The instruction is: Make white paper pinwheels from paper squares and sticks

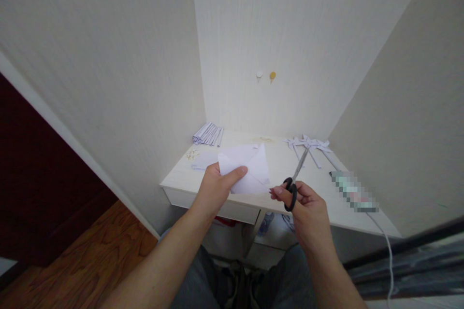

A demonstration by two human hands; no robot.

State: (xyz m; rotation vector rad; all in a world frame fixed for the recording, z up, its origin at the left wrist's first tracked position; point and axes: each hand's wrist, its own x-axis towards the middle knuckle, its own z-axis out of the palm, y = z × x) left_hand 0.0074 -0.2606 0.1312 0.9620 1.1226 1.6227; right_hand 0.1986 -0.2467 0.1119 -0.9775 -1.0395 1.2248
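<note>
My left hand (217, 182) grips a folded sheet of white paper (253, 166) by its left side, thumb on top. Crease lines and a raised flap show on the paper, which is held over the front of the white desk. In my right hand (308, 205) is a pair of scissors (299, 169) with black handles, blades together and pointing up and away. The thumb and fingers of that hand are near the paper's lower right corner; whether they touch it I cannot tell. The scissor blades are apart from the paper.
Rolled paper tubes (208, 134) lie at the back left of the desk (275, 200), small scraps (192, 154) before them. Folded paper stars on strips (308, 143) lie back right. A blurred-out phone (354, 192) with a white cable (389, 256) is at right. Walls enclose the desk.
</note>
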